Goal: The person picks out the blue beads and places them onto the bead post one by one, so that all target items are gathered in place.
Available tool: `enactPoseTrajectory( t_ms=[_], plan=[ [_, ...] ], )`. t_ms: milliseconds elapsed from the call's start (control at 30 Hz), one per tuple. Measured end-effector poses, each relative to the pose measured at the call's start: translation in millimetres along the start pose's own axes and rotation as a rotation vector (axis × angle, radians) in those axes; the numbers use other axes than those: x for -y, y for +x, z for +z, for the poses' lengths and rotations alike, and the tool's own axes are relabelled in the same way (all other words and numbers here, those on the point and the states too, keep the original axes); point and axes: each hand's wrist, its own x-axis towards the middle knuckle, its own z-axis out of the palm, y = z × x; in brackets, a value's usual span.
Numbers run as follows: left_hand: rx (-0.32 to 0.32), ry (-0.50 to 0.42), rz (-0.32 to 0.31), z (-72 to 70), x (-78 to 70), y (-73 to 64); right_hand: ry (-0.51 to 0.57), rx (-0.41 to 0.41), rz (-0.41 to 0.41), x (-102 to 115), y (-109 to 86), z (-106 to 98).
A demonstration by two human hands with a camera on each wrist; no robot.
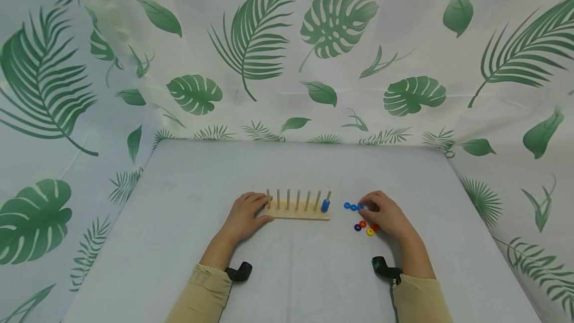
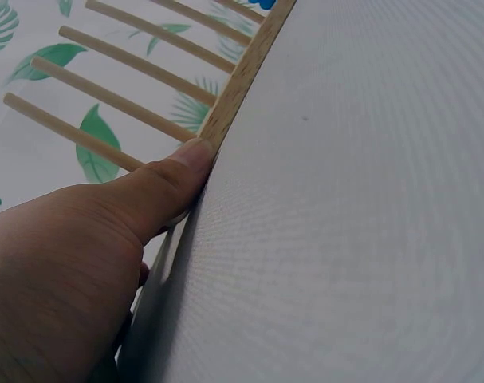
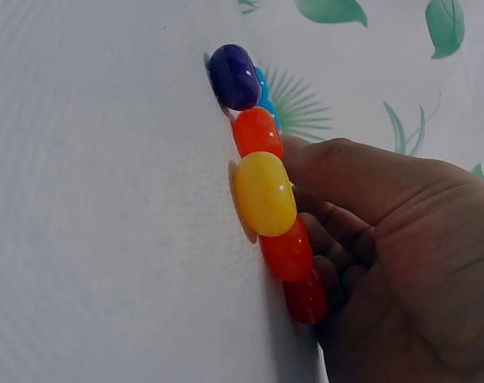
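Note:
A wooden peg rack [image 1: 298, 212] with a row of upright pegs stands on the table, blue beads [image 1: 325, 206] stacked on its rightmost peg. My left hand [image 1: 245, 216] holds the rack's left end; in the left wrist view the thumb [image 2: 190, 159] presses the base's front edge. To the right of the rack, my right hand [image 1: 386, 214] pinches the rightmost of a few blue beads [image 1: 354, 208] between thumb and forefinger. In the right wrist view its fingertips are hidden behind a yellow bead [image 3: 265, 194] and orange-red beads [image 3: 288, 249].
Near my right hand lie a dark purple bead [image 1: 357, 227], a yellow bead [image 1: 369, 232] and several red or orange ones [image 1: 362, 224]. A white cloth covers the table [image 1: 287, 273]. Leaf-printed curtains [image 1: 278, 64] rise behind it and at both sides.

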Motion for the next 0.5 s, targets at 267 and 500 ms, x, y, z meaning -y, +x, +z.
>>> enactPoseTrajectory(
  t_ms=[267, 500],
  plan=[
    [0.002, 0.001, -0.002, 0.6, 0.7, 0.0, -0.018, -0.023, 0.026, 4, -2.2, 0],
    [0.005, -0.004, -0.001, 0.7, 1.6, -0.1, -0.013, -0.043, 0.105, 11, -4.9, -2]
  ],
)
